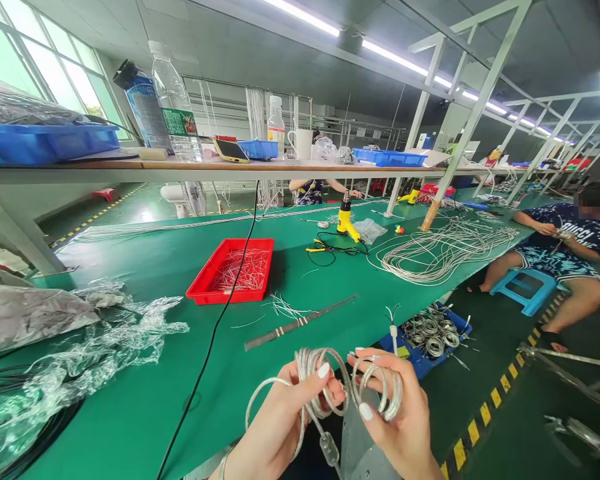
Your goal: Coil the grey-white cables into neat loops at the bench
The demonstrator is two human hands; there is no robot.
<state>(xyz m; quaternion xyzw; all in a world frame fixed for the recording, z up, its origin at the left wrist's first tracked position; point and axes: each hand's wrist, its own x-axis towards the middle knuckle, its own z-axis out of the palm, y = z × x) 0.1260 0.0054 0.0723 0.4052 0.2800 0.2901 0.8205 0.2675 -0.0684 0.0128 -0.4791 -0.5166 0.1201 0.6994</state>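
Coiled cable: a clear-jacketed cable [307,363], wound in loops, spans both hands in front of the worker, near the edge of the green worktop [300,287].
Left hand: the left hand [285,410] closes around the larger bundle of loops, thumb pressed across the strands.
Right hand: the right hand [405,400] curls its fingers through and around smaller loops – thumb below, gripping them.
Cable fittings: a clear lump [329,448] hangs below the left-hand loops; a white cable end [393,331] with fanned thin wires stands behind the right hand.
Worktop: a steel ruler [300,323] lies beside loose wires, with a red tray [230,298] of wire pieces behind and a yellow heat gun [347,223] farther back.
Right side: a blue bin [421,365] holds more coils – beyond it, a co-worker [567,230] sits on a blue stool [523,288].
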